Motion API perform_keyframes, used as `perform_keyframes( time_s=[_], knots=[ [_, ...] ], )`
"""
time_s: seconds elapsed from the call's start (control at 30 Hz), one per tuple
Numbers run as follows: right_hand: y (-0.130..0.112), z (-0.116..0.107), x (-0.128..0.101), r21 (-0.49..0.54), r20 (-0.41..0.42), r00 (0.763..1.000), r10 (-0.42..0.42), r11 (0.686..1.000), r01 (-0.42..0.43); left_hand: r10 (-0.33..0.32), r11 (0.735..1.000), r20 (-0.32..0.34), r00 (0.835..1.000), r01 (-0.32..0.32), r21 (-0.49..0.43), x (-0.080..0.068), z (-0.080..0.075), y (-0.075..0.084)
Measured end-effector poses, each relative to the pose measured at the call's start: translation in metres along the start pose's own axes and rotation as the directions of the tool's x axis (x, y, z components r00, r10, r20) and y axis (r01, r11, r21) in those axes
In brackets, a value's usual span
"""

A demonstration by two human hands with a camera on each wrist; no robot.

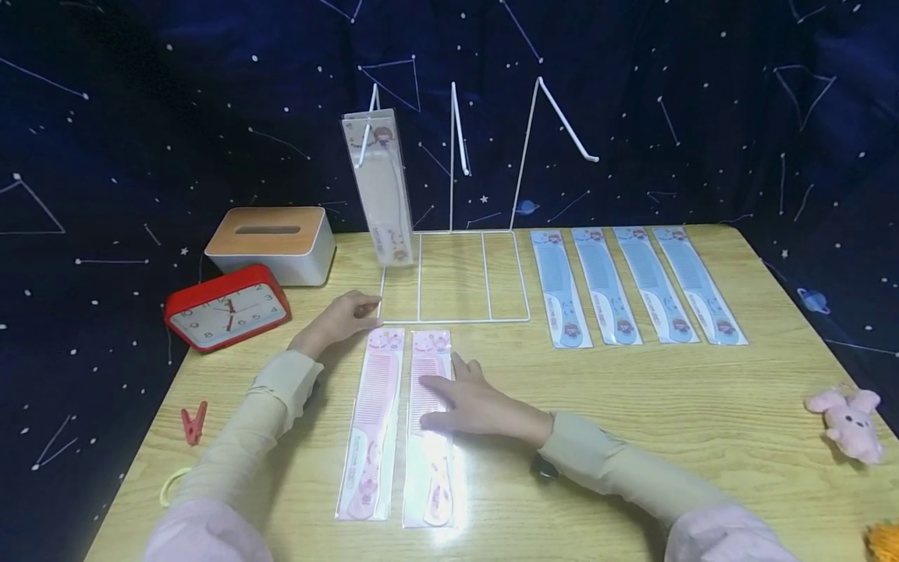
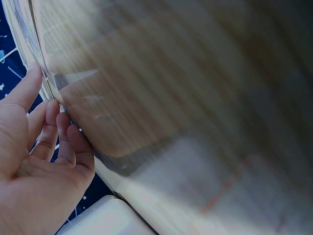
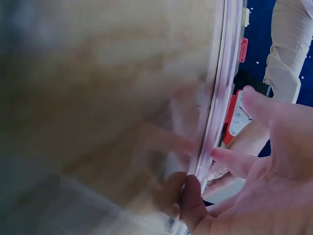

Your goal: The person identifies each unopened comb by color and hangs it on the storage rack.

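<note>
My right hand [image 1: 481, 402] reaches over a packaged pink comb [image 1: 424, 460] on the table, thumb and fingers spread at its upper half. Left of it lies another packaged pink comb [image 1: 372, 398]. My left hand [image 1: 344, 316] is at the front left corner of a white wire rack [image 1: 456, 321], its fingertips right at the base wire. In the left wrist view the fingers of that hand [image 2: 49, 132] are loosely bent at the table's surface, thumb apart. Packaged combs [image 1: 382, 187] hang on the rack's left hook; its middle hook [image 1: 460, 133] and right hook [image 1: 569, 125] hold nothing.
Several packaged blue combs [image 1: 607, 289] lie in a row right of the rack. On the left stand a red clock [image 1: 228, 308] and a tissue box [image 1: 270, 242], with a red clip [image 1: 193, 423] and yellow ring [image 1: 168, 488] nearer. A pink plush toy [image 1: 851, 425] sits far right.
</note>
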State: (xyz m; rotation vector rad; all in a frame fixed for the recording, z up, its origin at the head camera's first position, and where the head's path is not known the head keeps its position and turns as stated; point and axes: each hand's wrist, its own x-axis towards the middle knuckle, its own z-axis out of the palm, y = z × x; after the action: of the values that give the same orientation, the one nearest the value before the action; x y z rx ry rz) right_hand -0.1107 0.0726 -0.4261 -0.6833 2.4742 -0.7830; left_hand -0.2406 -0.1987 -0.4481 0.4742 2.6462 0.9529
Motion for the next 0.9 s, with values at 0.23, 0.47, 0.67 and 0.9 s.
perform_keyframes(
  time_s=[0.23,0.47,0.67,0.9],
  knots=[
    [-0.004,-0.005,-0.004,-0.04,0.0,0.998,0.059,0.997,-0.059,0.016,1.0,-0.009,1.0,-0.016,-0.005,0.001,-0.001,0.004],
    [0.009,-0.009,-0.015,-0.102,-0.047,0.996,0.073,0.992,-0.078,0.013,1.0,-0.002,1.0,-0.013,0.009,0.002,-0.002,0.004],
    [0.019,-0.016,-0.024,-0.037,-0.035,0.993,0.113,0.993,-0.114,0.002,1.0,-0.012,1.0,-0.002,0.01,0.001,-0.002,0.003],
    [0.025,-0.017,-0.031,0.044,-0.064,0.992,0.105,0.994,-0.103,0.002,1.0,-0.015,1.0,-0.002,0.005,0.001,0.0,0.0]
  ],
)
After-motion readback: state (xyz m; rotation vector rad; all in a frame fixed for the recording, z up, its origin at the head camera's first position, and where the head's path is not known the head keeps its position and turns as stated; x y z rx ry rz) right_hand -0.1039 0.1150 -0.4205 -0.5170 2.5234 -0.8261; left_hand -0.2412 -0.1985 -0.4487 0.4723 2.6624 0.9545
